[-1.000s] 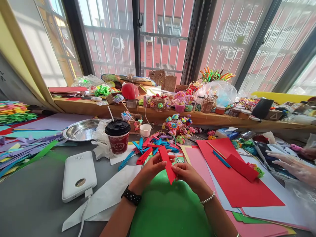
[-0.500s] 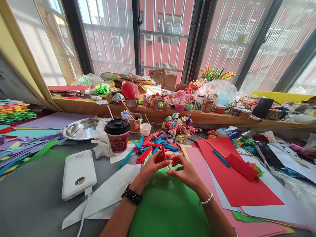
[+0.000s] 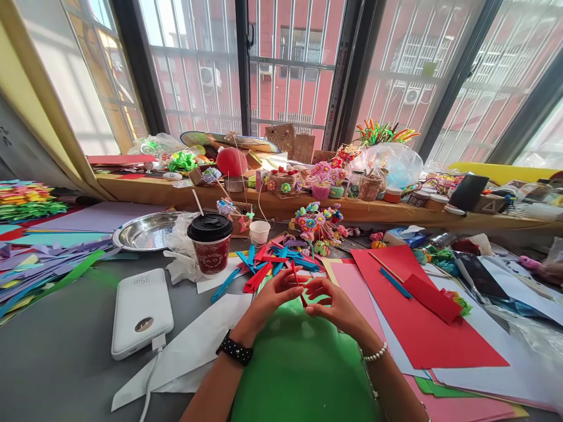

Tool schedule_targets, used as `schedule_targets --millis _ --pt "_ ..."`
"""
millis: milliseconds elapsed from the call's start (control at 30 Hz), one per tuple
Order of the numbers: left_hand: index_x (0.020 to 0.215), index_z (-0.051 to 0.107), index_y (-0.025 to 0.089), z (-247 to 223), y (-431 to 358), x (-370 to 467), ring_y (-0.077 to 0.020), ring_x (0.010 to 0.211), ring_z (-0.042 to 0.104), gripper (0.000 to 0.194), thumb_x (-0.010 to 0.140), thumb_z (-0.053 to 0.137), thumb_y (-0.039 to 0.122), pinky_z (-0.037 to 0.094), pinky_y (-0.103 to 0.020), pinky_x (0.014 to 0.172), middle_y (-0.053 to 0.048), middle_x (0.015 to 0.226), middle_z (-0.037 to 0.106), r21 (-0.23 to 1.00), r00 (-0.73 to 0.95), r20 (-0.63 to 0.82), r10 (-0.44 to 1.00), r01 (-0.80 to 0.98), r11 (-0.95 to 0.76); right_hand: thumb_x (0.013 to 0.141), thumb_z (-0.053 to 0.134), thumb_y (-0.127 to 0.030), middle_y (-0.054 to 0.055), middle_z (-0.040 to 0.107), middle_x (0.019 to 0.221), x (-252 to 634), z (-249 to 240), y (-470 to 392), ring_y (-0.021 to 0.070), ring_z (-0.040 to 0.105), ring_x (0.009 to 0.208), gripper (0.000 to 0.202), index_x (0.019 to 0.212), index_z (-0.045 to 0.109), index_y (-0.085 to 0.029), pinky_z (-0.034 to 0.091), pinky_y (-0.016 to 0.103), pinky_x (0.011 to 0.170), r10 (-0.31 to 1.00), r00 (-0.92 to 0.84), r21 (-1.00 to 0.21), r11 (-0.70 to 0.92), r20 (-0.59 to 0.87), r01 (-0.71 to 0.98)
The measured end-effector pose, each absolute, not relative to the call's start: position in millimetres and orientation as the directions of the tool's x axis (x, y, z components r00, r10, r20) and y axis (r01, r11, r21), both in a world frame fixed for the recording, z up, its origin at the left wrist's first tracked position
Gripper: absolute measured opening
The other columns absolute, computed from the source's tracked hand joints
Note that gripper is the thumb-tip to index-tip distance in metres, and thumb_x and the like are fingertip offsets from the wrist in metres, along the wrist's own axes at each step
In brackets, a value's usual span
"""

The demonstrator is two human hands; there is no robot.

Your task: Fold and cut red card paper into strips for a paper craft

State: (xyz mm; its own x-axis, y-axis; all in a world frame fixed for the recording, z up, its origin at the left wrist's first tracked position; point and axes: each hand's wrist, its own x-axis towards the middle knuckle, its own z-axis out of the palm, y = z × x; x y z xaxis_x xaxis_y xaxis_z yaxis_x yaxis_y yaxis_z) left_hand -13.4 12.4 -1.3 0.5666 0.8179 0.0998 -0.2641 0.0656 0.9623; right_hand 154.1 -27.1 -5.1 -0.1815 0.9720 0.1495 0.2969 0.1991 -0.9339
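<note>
A narrow folded strip of red paper [image 3: 303,300] stands slanted between my two hands. My left hand [image 3: 276,296] pinches it from the left, fingers curled around its middle. My right hand [image 3: 336,308] is closed on its lower end, thumb and fingers bent; the exact contact is partly hidden. Under both hands lies a large, smooth, glossy green thing [image 3: 303,369], rounded like a balloon. Just beyond my fingertips is a pile of folded blue and red paper strips [image 3: 259,275].
On the left are a white power bank [image 3: 143,313] with its cable, a lidded cup with a straw [image 3: 211,246] and a metal bowl [image 3: 121,237]. Red card [image 3: 440,334] covers stacked sheets at right. Pipe-cleaner flowers [image 3: 314,220] stand behind the pile.
My right hand has shifted slightly right, and its wrist has turned a little. The red strip's lower end has moved right with it. My left hand has barely moved.
</note>
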Motion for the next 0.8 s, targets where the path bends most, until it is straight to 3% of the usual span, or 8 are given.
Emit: schedule_targets --millis 267,500,667,800 --pt "0.112 0.048 0.018 9 5 -14 -0.0241 0.098 0.051 0.042 0.071 0.054 0.028 0.041 -0.035 0.081 -0.008 0.108 0.056 0.973 0.572 0.113 0.812 -0.228 0.025 0.072 0.053 -0.034 0.006 0.058 0.092 157 -2 -28 0.0176 0.056 0.082 0.026 0.092 0.053 -0.017 0.048 0.028 0.065 0.973 -0.150 -0.952 0.204 0.173 0.227" --pt "0.106 0.052 0.017 3 -4 -2 -0.0200 0.085 0.056 0.039 0.068 0.048 0.019 0.047 -0.029 0.069 -0.007 0.099 0.059 0.968 0.500 0.237 0.833 -0.053 -0.244 0.075 0.049 -0.028 0.005 0.062 0.083 148 -1 -30 0.0162 0.057 0.069 0.020 0.090 0.055 -0.016 0.047 0.026 0.058 0.914 0.049 -0.834 0.344 0.403 0.431" --pt "0.093 0.059 0.018 6 -10 2 -0.0179 0.084 0.055 0.022 0.074 0.047 0.023 0.044 -0.030 0.075 -0.005 0.091 0.062 0.830 0.313 0.451 0.836 0.196 -0.522 0.075 0.047 -0.019 0.005 0.062 0.082 143 3 -36 0.0162 0.056 0.071 0.017 0.089 0.056 -0.018 0.046 0.026 0.061 0.848 0.042 -0.727 0.425 0.528 0.539" --pt "0.090 0.060 0.021 8 -16 4 -0.0173 0.082 0.056 0.019 0.074 0.050 0.021 0.043 -0.029 0.075 -0.004 0.088 0.064 0.740 0.218 0.567 0.794 0.287 -0.608 0.076 0.047 -0.020 0.004 0.060 0.080 139 9 -41 0.0154 0.055 0.070 0.016 0.088 0.057 -0.020 0.046 0.025 0.060 0.802 0.034 -0.683 0.485 0.596 0.546"
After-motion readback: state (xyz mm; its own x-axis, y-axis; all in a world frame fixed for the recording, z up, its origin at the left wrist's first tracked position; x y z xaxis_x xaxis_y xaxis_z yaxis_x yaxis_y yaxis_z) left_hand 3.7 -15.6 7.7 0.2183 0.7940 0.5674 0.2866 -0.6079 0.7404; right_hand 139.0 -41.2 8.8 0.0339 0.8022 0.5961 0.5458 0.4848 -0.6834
